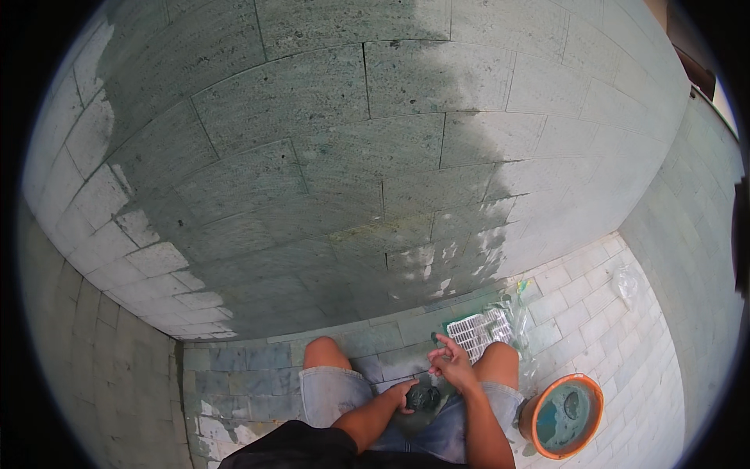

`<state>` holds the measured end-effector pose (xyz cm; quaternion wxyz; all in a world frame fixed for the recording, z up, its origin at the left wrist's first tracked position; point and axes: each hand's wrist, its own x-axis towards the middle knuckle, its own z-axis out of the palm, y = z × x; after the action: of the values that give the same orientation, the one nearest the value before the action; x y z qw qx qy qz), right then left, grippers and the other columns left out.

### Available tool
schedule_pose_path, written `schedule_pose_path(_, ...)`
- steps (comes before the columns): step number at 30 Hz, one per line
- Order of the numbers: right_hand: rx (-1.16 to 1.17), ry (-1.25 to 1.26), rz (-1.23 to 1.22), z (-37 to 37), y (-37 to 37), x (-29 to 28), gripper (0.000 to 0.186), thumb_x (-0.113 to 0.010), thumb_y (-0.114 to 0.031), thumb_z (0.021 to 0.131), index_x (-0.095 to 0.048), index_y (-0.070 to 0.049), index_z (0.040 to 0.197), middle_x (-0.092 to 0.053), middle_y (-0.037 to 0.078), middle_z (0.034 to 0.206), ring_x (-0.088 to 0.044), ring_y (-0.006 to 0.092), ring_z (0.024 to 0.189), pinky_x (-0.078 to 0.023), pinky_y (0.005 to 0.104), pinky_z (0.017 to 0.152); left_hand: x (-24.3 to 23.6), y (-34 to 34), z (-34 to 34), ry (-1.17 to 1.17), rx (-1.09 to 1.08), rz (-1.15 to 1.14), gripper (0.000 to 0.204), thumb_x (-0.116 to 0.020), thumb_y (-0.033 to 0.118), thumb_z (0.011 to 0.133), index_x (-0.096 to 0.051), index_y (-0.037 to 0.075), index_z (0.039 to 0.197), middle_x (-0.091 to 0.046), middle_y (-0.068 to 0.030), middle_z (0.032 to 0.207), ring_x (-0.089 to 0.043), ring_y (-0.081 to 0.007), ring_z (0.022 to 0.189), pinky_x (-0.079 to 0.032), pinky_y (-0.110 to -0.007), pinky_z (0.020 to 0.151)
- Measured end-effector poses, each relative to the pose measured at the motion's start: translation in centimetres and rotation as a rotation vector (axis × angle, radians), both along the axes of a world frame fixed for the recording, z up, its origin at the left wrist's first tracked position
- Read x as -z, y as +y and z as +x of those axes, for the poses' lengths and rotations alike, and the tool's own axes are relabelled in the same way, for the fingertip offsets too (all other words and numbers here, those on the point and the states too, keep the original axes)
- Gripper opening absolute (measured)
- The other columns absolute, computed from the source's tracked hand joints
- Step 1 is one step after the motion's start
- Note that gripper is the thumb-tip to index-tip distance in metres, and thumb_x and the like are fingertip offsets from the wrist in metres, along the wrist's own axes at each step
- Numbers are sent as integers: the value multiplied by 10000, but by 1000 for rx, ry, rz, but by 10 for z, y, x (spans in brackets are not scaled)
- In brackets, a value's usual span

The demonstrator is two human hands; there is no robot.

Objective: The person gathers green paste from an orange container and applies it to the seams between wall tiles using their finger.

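**Dark pad held low**

Between the thighs, the left hand was clamped on it; the right hand hovered nearby, fingers apart, seemingly empty. Handling the pad looked the step underway; the next move likely needed firm hold.

Near the far right corner of the tiled floor you have crumpled clear plastic — and, by the floor's far edge, a white slotted grate. A side wall bounds its left.

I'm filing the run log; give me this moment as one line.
left hand: gripping dark round object | right hand: apart from it | wall: partly darkened | orange bucket: holding liquid
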<state>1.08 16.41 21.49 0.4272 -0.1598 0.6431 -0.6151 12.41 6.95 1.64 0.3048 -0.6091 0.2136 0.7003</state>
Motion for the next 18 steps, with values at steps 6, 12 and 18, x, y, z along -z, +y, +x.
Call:
schedule_pose_path(6, -62, 12, -8, 15, -17, 4, 668, -615, 61, 830, -373, 6, 1451, -658, 109, 981, -666, 160, 672, -511, 255, 572, 39, -15, 22, -32, 30, -112, 614, -681, 627, 798, -560, 253, 1271, -582, -40, 1264, -567, -301, 1152, -475, -574, 915)
schedule_pose_path(12, 54, 7, -32, 5, -9, 11, 664, -603, 46, 848, -346, 9, 1458, -658, 117, 983, -663, 170, 661, -524, 264, 571, -45, -32, 13, -257, -190, -272, 884, -705, 600, 791, -349, 170, 1477, -304, -128, 1538, -331, -357, 1393, -350, -662, 1045)
schedule_pose_path(18, 76, 164, -140, -17, -19, -10, 657, -579, 61, 855, -336, 7, 1463, -647, 104, 986, -658, 154, 678, -524, 258, 585, -221, -126, 53, 649, 257, -1471, 699, -739, 464, 794, -537, -23, 1253, -522, -265, 1236, -494, -381, 1231, -427, -433, 993)
